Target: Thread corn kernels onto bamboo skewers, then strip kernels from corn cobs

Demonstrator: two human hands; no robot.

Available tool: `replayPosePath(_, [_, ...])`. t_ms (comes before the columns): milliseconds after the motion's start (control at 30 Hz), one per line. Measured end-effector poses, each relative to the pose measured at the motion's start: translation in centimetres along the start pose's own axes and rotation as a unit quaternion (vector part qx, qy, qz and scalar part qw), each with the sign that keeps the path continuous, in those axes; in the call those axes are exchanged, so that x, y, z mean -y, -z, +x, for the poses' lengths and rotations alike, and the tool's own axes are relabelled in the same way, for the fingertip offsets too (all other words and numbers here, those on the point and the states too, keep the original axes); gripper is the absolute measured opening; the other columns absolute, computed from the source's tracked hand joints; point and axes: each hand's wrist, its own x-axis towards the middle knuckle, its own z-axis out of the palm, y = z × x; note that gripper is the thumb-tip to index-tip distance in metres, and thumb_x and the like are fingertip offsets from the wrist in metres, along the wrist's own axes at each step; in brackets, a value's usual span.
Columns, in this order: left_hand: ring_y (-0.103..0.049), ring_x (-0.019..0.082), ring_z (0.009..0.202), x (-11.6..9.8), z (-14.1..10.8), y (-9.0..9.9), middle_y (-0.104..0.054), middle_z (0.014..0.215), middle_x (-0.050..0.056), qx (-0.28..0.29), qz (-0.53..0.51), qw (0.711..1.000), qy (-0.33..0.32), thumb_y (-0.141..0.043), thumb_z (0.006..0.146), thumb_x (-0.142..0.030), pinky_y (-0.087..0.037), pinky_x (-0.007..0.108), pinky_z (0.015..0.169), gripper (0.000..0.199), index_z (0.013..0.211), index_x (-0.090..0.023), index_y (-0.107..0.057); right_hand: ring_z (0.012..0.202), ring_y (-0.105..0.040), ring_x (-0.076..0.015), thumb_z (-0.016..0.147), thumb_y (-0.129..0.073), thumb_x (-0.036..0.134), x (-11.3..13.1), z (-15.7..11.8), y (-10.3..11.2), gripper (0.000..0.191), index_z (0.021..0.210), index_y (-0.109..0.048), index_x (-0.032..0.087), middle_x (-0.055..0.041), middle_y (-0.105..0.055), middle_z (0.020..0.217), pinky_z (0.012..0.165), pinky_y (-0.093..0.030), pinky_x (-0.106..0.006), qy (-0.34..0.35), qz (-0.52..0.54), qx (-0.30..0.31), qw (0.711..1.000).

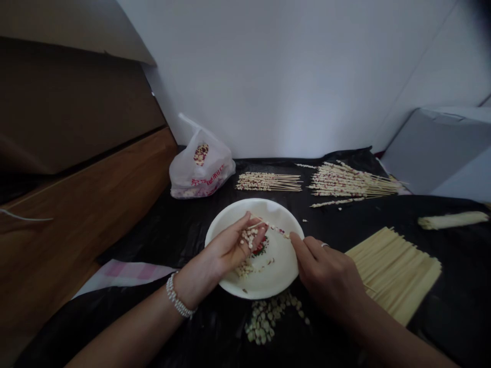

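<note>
My left hand [238, 240] is over the bowl, palm partly up, cupping several small pale pieces [250, 237]. Its thumb and fingers close about the tip of a thin wooden skewer. My right hand [326, 266], with a ring on one finger, grips that skewer [279, 231], which carries some pale and dark-red pieces between the two hands. Below them stands a white bowl [286, 271] with a red and green pattern at its bottom and loose pale pieces on its left side. What the pieces are I cannot tell.
A white plastic bag [201, 166] stands behind the bowl. Two piles of threaded skewers [268, 181] [341, 181] lie at the back. Bare sticks [399, 271] lie right, greenish pieces [264, 322] in front. A pale long item [452, 220] lies far right; cardboard [76, 102] rises left.
</note>
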Motion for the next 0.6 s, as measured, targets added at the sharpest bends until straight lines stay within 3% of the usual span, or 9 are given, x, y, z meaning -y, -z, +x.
replayPosePath(167, [-0.071,0.018,0.082,-1.5,0.6,0.0,-0.07,0.087,0.011,-0.042,-0.047,0.998,-0.015,-0.039,0.094,-0.007,-0.06,0.026,0.071,0.028,0.112,-0.008,-0.061,0.053,-0.05,-0.0142,0.091,-0.046,0.009,-0.2,-0.1,-0.2,0.026,0.108,-0.066,0.007,-0.0024,-0.059,0.069,0.052,-0.034,-0.029,-0.002,-0.008,-0.005,1.0])
replayPosePath(267, [-0.07,0.018,0.086,-1.5,0.8,0.2,-0.071,0.093,0.01,-0.039,-0.038,0.998,0.01,-0.04,0.088,0.003,-0.06,0.027,0.073,0.037,0.116,-0.011,-0.06,0.052,-0.05,-0.014,0.091,-0.046,0.009,-0.2,-0.1,-0.2,0.026,0.107,-0.067,0.007,-0.0022,-0.059,0.068,0.052,-0.033,-0.029,-0.003,-0.01,-0.008,1.0])
replayPosePath(367, [-0.069,0.016,0.092,-1.2,0.5,0.1,-0.071,0.098,0.01,-0.025,-0.021,0.999,-0.007,-0.042,0.084,0.007,-0.058,0.023,0.078,0.039,0.11,-0.012,-0.064,0.052,-0.051,-0.0141,0.091,-0.047,0.01,-0.2,0.0,-0.2,0.026,0.107,-0.067,0.007,-0.0024,-0.059,0.069,0.052,-0.034,-0.029,-0.003,-0.007,-0.012,1.0])
replayPosePath(500, [-0.065,0.015,0.105,-1.4,0.6,0.6,-0.072,0.098,0.009,0.007,0.07,0.995,-0.07,-0.051,0.081,0.007,-0.052,0.018,0.09,0.028,0.091,-0.012,-0.069,0.053,-0.051,-0.0144,0.09,-0.048,0.01,-0.2,0.0,-0.2,0.026,0.108,-0.067,0.007,-0.0022,-0.059,0.069,0.053,-0.035,-0.029,-0.006,-0.005,-0.003,1.0])
replayPosePath(600, [-0.058,0.018,0.118,-1.8,1.1,1.8,-0.072,0.103,0.005,0.036,0.185,0.973,-0.131,-0.056,0.081,0.001,-0.047,0.025,0.101,0.024,0.087,-0.017,-0.071,0.052,-0.052,-0.0143,0.09,-0.048,0.01,-0.2,-0.1,-0.2,0.026,0.108,-0.067,0.007,-0.0022,-0.06,0.07,0.053,-0.035,-0.029,-0.007,-0.008,-0.005,1.0])
